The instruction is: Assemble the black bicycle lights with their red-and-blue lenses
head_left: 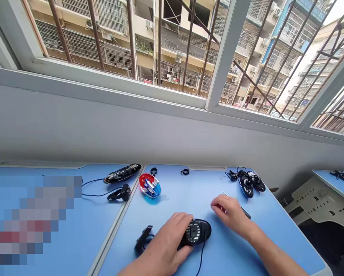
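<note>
My left hand (172,239) is wrapped over a black oval device (203,229) on the blue table, thumb on the near side and fingers on the far side. A round face with pale marks shows on the device, and a thin black cord runs from it toward me. To its right, my right hand (231,212) has its fingertips pressed together just above the table. Whatever they pinch is too small to make out. A thin tool with a black handle (246,213) and a metal shaft lies partly hidden behind that hand. Beside my left wrist is a black clip-like part (143,239).
A red and blue bowl (141,180) holds several batteries. Farther left are a long black casing (122,173) and a corded black part (120,193). Black oval devices (248,183) with cords lie at the right back. A small black ring (185,171) sits near the wall.
</note>
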{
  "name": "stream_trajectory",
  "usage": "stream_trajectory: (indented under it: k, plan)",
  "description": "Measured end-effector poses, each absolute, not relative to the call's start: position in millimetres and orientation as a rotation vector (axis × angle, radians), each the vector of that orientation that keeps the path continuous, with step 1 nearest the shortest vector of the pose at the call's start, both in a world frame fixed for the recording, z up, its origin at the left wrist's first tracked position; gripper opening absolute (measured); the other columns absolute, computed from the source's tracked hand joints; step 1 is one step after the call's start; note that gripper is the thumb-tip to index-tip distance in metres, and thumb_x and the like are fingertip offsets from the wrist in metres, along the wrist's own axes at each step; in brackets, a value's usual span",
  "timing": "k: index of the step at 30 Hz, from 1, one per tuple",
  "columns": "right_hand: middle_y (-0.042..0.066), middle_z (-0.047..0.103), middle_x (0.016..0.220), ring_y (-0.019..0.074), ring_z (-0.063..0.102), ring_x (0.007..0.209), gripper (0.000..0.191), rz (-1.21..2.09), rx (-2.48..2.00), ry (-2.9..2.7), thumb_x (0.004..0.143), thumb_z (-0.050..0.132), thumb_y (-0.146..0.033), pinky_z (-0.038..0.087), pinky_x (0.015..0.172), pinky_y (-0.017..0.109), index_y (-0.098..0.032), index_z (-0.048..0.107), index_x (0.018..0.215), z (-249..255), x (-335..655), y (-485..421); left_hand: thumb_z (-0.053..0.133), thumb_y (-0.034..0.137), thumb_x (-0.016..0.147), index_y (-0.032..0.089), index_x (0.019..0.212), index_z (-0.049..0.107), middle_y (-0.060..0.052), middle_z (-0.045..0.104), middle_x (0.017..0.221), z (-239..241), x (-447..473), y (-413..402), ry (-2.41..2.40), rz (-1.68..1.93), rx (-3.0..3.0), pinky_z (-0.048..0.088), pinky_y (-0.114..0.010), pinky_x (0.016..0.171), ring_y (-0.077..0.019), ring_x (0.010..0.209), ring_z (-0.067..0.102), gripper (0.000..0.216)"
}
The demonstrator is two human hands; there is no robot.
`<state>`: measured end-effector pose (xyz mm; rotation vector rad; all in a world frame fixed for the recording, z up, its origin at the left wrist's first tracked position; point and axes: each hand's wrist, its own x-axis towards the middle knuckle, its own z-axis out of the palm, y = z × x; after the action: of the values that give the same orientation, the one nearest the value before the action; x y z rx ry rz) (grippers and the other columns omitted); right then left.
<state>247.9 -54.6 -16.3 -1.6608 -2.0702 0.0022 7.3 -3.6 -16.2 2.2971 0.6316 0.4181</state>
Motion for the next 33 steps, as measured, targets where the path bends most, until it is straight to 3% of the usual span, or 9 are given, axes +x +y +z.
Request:
stream_trajectory:
  k: [4,8,15,33]
  plan:
    - [0.000,0.068,0.068,0.0093,0.064,0.057,0.016,0.251,-1.574,-1.952,0.094,0.049,-0.012,0.049,0.049,0.015,-0.017,0.062,0.088,-8,240,-77,0.055,0.006,0.072,0.021,0.112,0.052,-0.006,0.058,0.113,-16,8,-4,0.651,0.424,2.271,0.044,-0.038,0.091,-0.0254,0.104,0.052,0.042]
    - [0.002,0.068,0.076,0.0136,0.063,0.067,0.012,0.413,-1.281,-1.821,0.091,0.057,-0.014,0.053,0.062,0.023,-0.020,0.067,0.086,-10,232,-89,0.054,0.006,0.072,0.022,0.112,0.053,-0.006,0.057,0.113,-19,8,-2,0.644,0.448,2.245,0.045,-0.038,0.091,-0.0252,0.104,0.052,0.043]
    - [0.005,0.064,0.080,0.0139,0.059,0.067,0.018,0.263,-1.122,-1.908,0.091,0.055,-0.009,0.050,0.059,0.024,-0.020,0.067,0.098,-20,231,-87,0.052,0.005,0.073,0.022,0.116,0.052,-0.006,0.057,0.113,-20,6,-3,0.627,0.457,2.238,0.046,-0.038,0.090,-0.0244,0.103,0.053,0.047]
    - [0.006,0.064,0.078,0.0144,0.056,0.065,0.025,-0.039,-1.147,-2.075,0.091,0.051,-0.004,0.047,0.055,0.024,-0.020,0.064,0.104,-23,231,-88,0.053,0.004,0.073,0.027,0.119,0.051,-0.003,0.057,0.112,-27,7,-2,0.617,0.513,2.249,0.047,-0.036,0.088,-0.0238,0.102,0.054,0.052]
